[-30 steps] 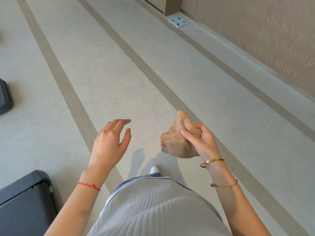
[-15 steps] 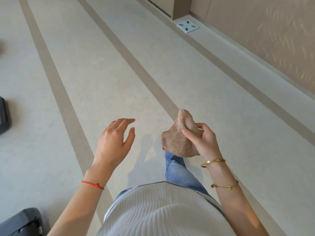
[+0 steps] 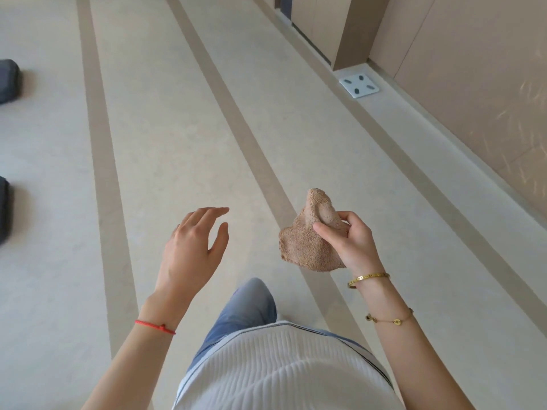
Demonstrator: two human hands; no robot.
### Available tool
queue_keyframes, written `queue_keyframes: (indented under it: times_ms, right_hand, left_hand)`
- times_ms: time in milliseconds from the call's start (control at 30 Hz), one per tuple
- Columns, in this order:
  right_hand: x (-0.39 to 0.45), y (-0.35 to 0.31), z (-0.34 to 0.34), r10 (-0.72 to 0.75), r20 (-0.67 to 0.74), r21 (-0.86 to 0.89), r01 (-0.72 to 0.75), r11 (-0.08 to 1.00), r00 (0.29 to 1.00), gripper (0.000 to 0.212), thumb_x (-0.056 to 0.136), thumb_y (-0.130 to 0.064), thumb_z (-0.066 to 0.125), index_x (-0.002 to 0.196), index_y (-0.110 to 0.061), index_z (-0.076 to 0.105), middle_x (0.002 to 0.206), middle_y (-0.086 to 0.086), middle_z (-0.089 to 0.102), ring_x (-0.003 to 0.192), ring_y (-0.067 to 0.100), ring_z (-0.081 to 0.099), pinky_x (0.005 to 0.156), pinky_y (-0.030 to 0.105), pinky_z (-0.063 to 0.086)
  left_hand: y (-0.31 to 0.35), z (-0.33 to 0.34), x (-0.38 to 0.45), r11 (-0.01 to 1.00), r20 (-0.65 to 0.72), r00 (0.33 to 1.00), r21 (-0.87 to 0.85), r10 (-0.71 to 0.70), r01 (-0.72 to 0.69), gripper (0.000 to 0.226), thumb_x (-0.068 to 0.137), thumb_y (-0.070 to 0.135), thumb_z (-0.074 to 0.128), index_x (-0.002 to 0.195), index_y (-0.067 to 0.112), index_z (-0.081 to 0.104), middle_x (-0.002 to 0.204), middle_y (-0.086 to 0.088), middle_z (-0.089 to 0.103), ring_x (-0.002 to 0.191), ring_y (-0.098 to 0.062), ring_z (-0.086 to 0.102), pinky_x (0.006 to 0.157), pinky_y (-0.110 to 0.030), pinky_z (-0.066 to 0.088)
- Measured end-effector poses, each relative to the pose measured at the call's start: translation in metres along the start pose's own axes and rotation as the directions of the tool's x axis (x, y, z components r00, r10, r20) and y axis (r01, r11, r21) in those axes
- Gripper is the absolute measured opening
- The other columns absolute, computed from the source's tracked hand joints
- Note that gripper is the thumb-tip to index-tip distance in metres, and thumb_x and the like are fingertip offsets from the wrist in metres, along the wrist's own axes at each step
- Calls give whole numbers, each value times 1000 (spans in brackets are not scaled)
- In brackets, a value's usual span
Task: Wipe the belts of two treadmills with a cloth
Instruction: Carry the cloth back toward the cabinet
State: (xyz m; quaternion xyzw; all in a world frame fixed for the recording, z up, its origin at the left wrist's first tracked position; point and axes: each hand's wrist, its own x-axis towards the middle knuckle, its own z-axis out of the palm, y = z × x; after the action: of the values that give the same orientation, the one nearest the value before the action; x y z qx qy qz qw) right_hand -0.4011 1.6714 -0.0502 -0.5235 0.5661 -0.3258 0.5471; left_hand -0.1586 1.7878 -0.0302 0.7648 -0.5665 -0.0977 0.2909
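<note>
A bunched tan terry cloth (image 3: pixel 307 238) is held up at waist height, pinched between the thumb and fingers of my right hand (image 3: pixel 350 241). My left hand (image 3: pixel 192 250) hovers to the left of it with relaxed, spread fingers and holds nothing. Two dark machine ends show at the left edge: one dark machine end (image 3: pixel 9 79) farther up and another dark machine end (image 3: pixel 4 210) lower down. No treadmill belt is in view.
Pale floor (image 3: pixel 165 137) with darker stripes runs ahead. A white bathroom scale (image 3: pixel 358 86) lies by the tan wall (image 3: pixel 473 84) on the right. My knee in blue jeans (image 3: pixel 245 306) is forward below the hands.
The view has moved forward and swung right; the dark treadmill corner at the lower left has gone out of view. The scale sits nearer. Both hands keep their pose, the cloth still held.
</note>
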Motion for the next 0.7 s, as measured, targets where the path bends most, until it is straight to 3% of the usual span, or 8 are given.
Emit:
queue_keyframes:
  times_ms: [300, 500, 700]
  right_hand:
    - [195, -42, 62, 24, 66, 10, -25, 1000, 998, 33, 78, -22, 82, 103, -13, 63, 95, -2, 72, 85, 8, 69, 71, 19, 48]
    - [343, -110, 114, 7, 67, 44, -10, 999, 998, 32, 79, -19, 82, 103, -12, 62, 92, -2, 73, 78, 3, 69, 62, 11, 48]
    - [467, -164, 150, 15, 45, 59, -17, 998, 999, 33, 77, -21, 83, 102, -15, 62, 92, 0, 74, 82, 7, 70, 71, 21, 50]
  left_hand:
    - [-55, 33, 194, 999, -64, 997, 24, -38, 39, 26, 97, 16, 57, 121, 12, 66, 115, -1, 68, 104, -24, 64, 86, -33, 50]
    - [-93, 31, 358, 999, -99, 995, 43, -1, 5, 25, 97, 18, 57, 121, 15, 66, 115, 2, 68, 105, -22, 63, 82, -35, 52]
    - [-121, 34, 501, 998, -68, 997, 60, 25, -20, 25, 97, 20, 56, 120, 17, 66, 115, 5, 67, 102, -21, 62, 75, -31, 48]
